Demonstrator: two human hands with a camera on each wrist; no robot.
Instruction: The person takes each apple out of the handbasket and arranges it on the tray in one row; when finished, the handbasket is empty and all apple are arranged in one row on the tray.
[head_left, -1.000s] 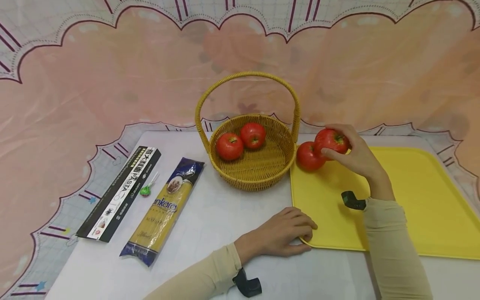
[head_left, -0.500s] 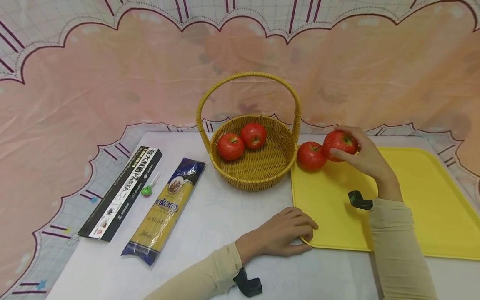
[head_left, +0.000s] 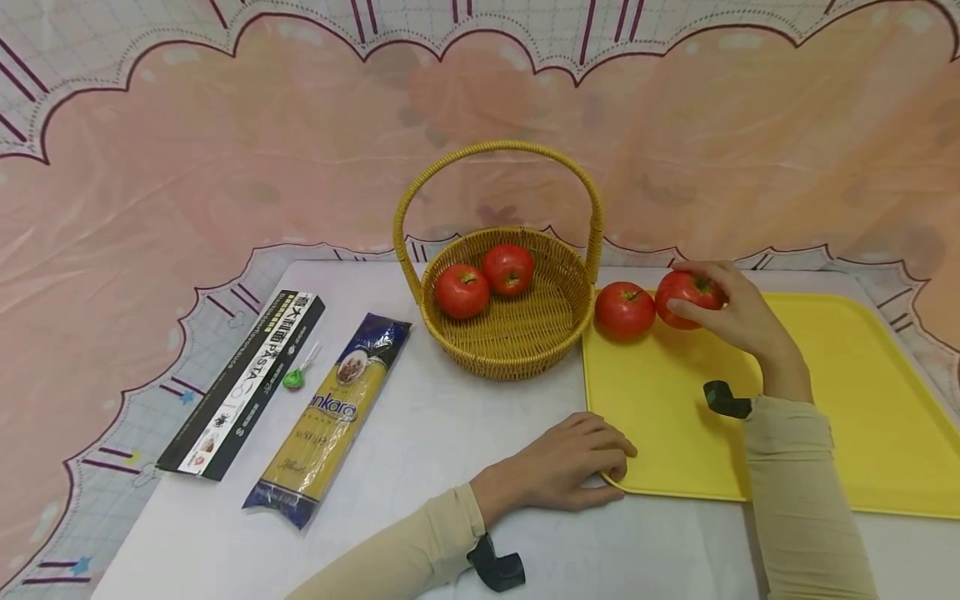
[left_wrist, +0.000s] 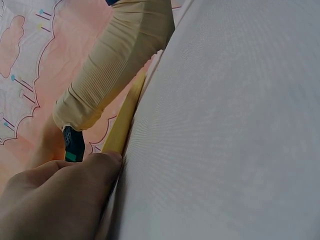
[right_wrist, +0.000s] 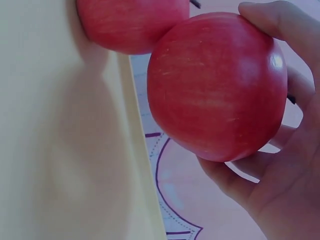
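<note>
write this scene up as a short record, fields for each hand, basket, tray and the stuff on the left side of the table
right hand: holds an apple beside another apple
left hand: fingers at the near left corner of the yellow tray
basket: two apples inside, handle upright
tray: other apple at far left corner
left side: black pasta box, green lollipop, pasta bag

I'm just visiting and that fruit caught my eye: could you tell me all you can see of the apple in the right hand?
The held apple is round, red and glossy, with faint paler streaks and a dark stem; its stem end faces upward. The right hand grips it between thumb and fingers, over the back of the yellow tray, just right of a second apple. Whether it touches that apple or the tray is unclear.
</note>
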